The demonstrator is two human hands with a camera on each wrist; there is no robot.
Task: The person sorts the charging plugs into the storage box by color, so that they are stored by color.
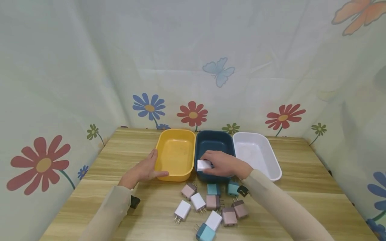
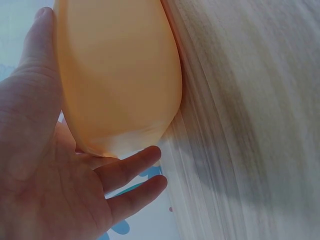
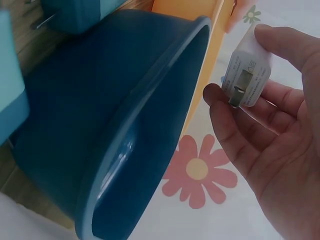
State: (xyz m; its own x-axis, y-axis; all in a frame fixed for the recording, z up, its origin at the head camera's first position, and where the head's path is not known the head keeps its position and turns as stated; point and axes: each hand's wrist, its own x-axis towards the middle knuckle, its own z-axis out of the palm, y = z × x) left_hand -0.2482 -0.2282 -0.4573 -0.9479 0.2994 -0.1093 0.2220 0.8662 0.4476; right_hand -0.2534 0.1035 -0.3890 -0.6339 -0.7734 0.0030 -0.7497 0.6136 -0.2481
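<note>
The right hand [image 1: 222,163] is pinching a white power adapter [image 1: 203,165] between the thumb and fingers, and is holding it above the near part of the dark blue tray [image 1: 214,142]. In the right wrist view the adapter is showing its printed end and metal prongs. The left hand [image 1: 146,169] is not clenching anything; its fingers are lying along the left wall of the yellow tray [image 1: 175,152] while its thumb is reaching over the near rim, so the hand is cupping the near left corner.

The 3 trays are standing side by side on a wood-grain table [image 1: 316,177]: the yellow tray on the left, the dark blue tray in the middle and the white tray [image 1: 256,154] on the right.

Nearer than the trays, 10 more adapters are lying loose: 4 pink adapters [image 1: 229,216], 3 white adapters [image 1: 182,210] and 3 teal adapters [image 1: 213,189]. Of the teal ones, 2 are lying just near of the dark blue tray and 1 is lying at the near edge of the group, beside a white adapter. Behind the table a pale curtain [image 1: 175,47] is hanging, printed with flowers and butterflies.
</note>
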